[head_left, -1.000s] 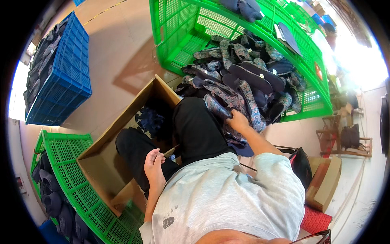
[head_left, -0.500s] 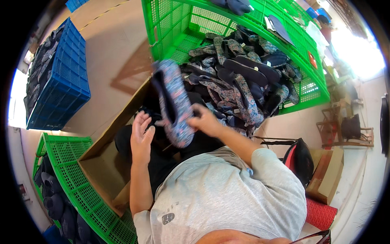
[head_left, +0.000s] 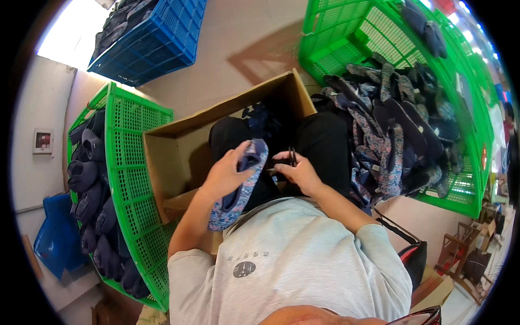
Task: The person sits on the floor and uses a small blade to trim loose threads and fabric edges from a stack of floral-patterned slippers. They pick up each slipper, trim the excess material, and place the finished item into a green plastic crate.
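My left hand (head_left: 225, 174) grips a slipper (head_left: 223, 215) with a blue, pink and white speckled pattern and a dark lining. The slipper is tilted in front of my lap, its opening toward my fingers. My right hand (head_left: 302, 174) is a short way to its right, closed on a small dark tool (head_left: 293, 157) that looks like thread snips. Its tip points up from my fingers, apart from the slipper. Below both hands are my dark trousers and an open cardboard box (head_left: 179, 157) with dark items at its far side.
A green crate (head_left: 466, 179) of patterned slippers stands at the right. Another green crate (head_left: 132, 189) with dark slippers is at the left. A blue crate (head_left: 157, 46) sits at the far left. A black and red bag (head_left: 414, 262) lies at the lower right.
The slipper has passed from my right hand to my left and moved nearer my body. My right hand now holds the small dark tool. My view has turned, shifting the crates rightward.
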Available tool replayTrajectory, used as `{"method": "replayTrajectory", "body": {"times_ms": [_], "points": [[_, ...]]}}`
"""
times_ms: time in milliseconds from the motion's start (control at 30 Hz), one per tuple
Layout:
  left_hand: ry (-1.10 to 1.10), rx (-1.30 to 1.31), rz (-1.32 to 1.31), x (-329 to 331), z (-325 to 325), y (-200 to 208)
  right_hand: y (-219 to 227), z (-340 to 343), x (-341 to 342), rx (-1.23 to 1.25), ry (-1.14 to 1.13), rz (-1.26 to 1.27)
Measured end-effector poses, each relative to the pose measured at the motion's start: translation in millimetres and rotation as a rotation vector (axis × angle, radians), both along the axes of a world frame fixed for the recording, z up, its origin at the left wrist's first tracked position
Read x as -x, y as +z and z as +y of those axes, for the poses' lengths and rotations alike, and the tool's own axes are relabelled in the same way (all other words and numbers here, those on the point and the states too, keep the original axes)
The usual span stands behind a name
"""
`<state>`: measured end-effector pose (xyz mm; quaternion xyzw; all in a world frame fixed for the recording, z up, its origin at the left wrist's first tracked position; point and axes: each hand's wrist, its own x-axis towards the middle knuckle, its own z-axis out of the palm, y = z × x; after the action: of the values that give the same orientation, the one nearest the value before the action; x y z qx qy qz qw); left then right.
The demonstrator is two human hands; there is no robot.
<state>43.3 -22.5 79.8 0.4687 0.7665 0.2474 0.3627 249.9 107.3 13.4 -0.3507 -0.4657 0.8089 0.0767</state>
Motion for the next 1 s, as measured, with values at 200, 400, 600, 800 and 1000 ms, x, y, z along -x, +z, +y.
{"method": "replayTrajectory", "body": {"times_ms": [200,400,600,800,1000], "points": [[-0.062,0.108,0.318,-37.5,2.1,6.6,0.1,-0.8,15.5,-0.044,-0.048,0.151],[-0.046,-0.123,0.472,-38.0,2.0,-7.4,0.3,5.6,18.2,0.142,-0.106,0.148],[-0.127,-0.345,0.187,-20.5,22.9,-16.1,-1.2,6.8,22.0,0.175,-0.145,0.175],[-0.297,-0.360,0.009,4.1,49.3,-24.1,3.0,13.9,23.4,0.092,-0.120,0.158],[-0.450,-0.168,-0.393,31.5,78.2,-30.3,6.0,24.9,22.0,0.062,-0.096,0.109]]}}
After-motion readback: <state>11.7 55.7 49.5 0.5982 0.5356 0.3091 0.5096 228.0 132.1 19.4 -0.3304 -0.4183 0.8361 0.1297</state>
